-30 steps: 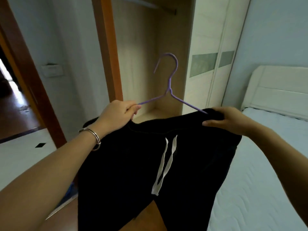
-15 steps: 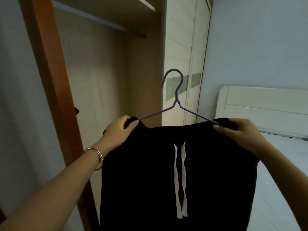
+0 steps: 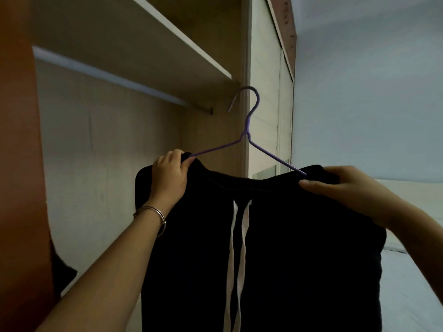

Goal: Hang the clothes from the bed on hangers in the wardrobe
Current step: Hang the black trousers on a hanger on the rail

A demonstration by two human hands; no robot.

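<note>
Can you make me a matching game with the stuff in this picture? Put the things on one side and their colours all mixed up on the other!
Things:
1. hanger
2. pants
3. drawstring
4. bracelet

Colours:
A. black
B. silver
C. purple
D. white

Pairs: 1-C, 2-A, 3-D, 4-B

The left hand and right hand each grip one end of the pants' waistband on the hanger.
</note>
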